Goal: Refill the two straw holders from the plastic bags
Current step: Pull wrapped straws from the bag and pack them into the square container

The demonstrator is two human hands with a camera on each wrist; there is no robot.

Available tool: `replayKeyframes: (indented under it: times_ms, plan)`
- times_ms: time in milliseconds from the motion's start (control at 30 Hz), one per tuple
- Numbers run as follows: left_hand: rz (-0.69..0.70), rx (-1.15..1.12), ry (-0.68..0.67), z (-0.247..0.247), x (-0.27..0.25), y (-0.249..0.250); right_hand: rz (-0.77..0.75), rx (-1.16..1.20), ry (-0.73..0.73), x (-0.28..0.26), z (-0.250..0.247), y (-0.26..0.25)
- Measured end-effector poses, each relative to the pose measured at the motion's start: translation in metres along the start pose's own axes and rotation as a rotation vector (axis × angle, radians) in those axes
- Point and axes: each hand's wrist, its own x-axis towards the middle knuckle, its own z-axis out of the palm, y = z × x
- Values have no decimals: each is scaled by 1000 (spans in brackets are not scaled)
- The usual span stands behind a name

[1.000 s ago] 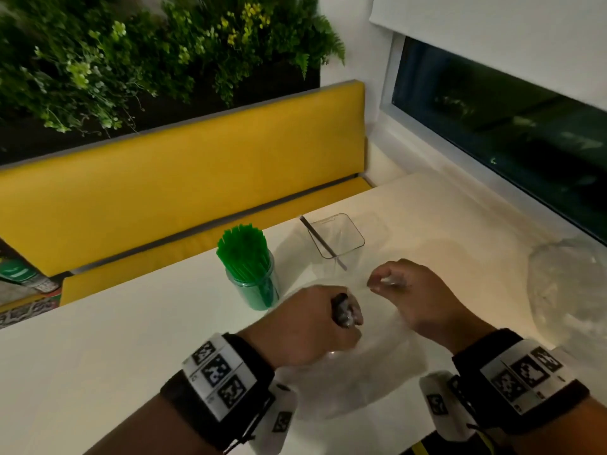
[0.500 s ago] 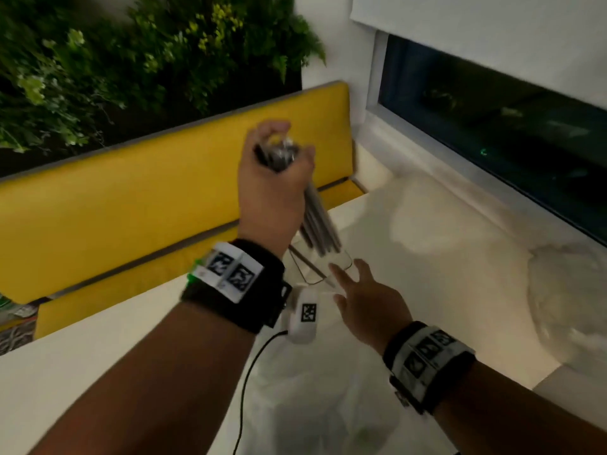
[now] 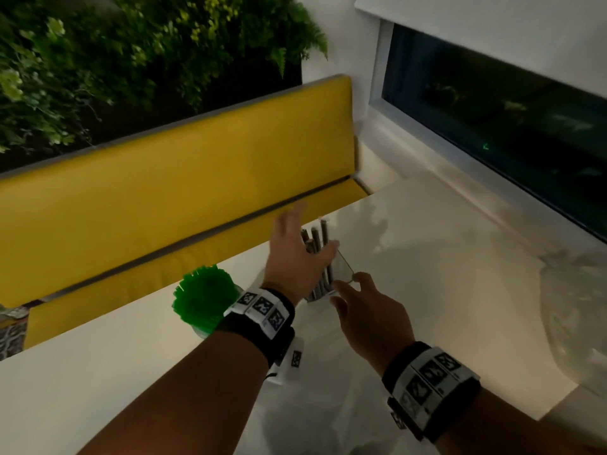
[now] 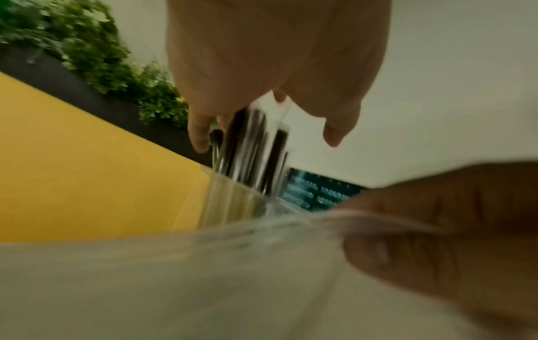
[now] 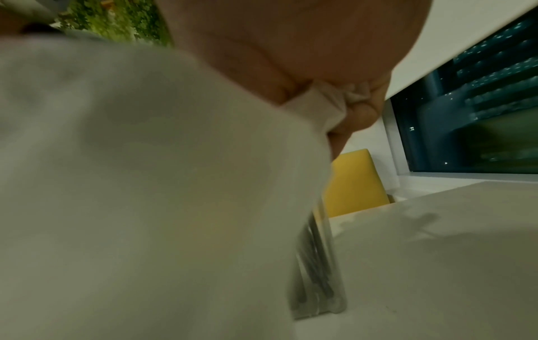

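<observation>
Head view: our left grip point(image 3: 295, 257), fingers spread, sits just over the dark straws point(image 3: 317, 239) standing in the clear holder point(image 3: 345, 269); our right grip point(image 3: 371, 313) pinches the plastic bag point(image 5: 145, 161)

A white table point(image 3: 460, 257) is seen in the foreground, its far edge set against a yellow bench. The bench's backrest point(image 3: 164, 185) is mounted upright above a seat cushion point(image 3: 131, 277) of the same yellow, with a dark gap between them. A wall of green foliage point(image 3: 115, 60) with small yellowish flowers is seen above the backrest. To the right, a dark window point(image 3: 492, 126) is partly covered by a white roller blind point(image 3: 492, 27). A patterned item point(image 3: 11, 330), too blurred to be identified, is cut off at the left edge.
</observation>
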Motion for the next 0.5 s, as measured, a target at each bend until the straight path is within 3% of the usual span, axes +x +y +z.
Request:
replayKeyframes:
  times_ms: [67, 200, 267, 333, 400, 433, 500]
  plan:
    - [63, 188, -113, 9, 2, 2, 6, 3, 11, 1, 1, -1]
    - [173, 495, -167, 14, 15, 9, -4, 11, 35, 2, 2, 1]
    - [136, 627, -222, 7, 22, 10, -13, 14, 25, 1, 3, 2]
    - [52, 633, -225, -3, 22, 14, -15, 4, 19, -1, 1, 3]
    - [54, 619, -151, -16, 10, 26, 16, 19, 23, -7, -3, 3]
    - [121, 574, -69, -26, -4, 35, 31, 36, 35, -11, -6, 3]
    - [386, 360, 22, -46, -44, 47, 15, 87, 74, -22, -11, 2]
